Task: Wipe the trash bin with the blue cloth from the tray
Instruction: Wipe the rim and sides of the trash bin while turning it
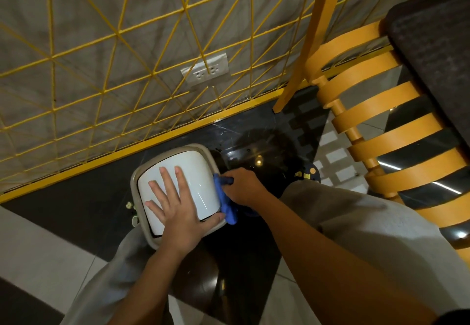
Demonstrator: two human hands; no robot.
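The trash bin (pixel 195 172) stands on the dark floor below me, seen from above, with a white domed lid inside a beige rim. My left hand (pixel 175 205) lies flat on the lid with its fingers spread. The blue cloth (pixel 226 205) is pressed against the bin's right side, bunched and hanging down past the rim. My right hand (pixel 241 187) grips the cloth against that side. The bin's walls below the rim are hidden from this angle.
A yellow wire lattice (pixel 122 52) covers the grey wall behind the bin, with a power outlet (pixel 206 71) in it. An orange slatted chair (pixel 381 126) stands at the right beside a dark table (pixel 437 52). My grey trouser legs flank the bin.
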